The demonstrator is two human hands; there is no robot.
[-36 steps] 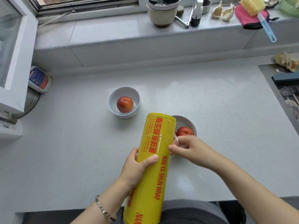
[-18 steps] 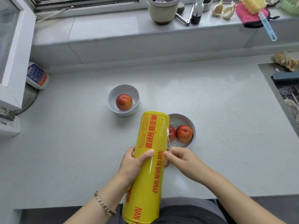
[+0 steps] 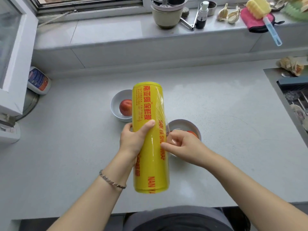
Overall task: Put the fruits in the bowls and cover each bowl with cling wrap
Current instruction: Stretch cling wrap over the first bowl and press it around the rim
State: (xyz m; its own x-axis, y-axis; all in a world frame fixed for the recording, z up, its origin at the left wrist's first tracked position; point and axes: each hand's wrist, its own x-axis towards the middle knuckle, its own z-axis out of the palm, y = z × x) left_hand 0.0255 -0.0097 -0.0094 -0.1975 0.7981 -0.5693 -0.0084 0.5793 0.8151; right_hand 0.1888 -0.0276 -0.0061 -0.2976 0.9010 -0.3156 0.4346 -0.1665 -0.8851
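A large yellow roll of cling wrap (image 3: 150, 137) with red lettering is held over the grey counter (image 3: 225, 130). My left hand (image 3: 133, 140) grips it around the middle. At the roll's right edge my right hand (image 3: 181, 145) pinches the loose clear film. Behind the roll a white bowl (image 3: 116, 104) holds one red fruit (image 3: 125, 107), partly hidden by the roll. A second white bowl (image 3: 183, 125) sits to the right; my right hand covers most of it, and only a sliver of red fruit (image 3: 193, 132) shows.
A sink (image 3: 293, 97) with a rack lies at the right edge. A plastic bottle (image 3: 38, 80) lies at the counter's left, beside a white appliance (image 3: 10, 67). The window ledge carries a pot (image 3: 167, 15), a small bottle (image 3: 202, 15), garlic (image 3: 229, 14), a pink cloth (image 3: 256, 22) and a brush (image 3: 271, 30).
The roll has been lifted away from my body and now covers part of the left bowl. My right hand moved over the right bowl, still pinching the film edge.
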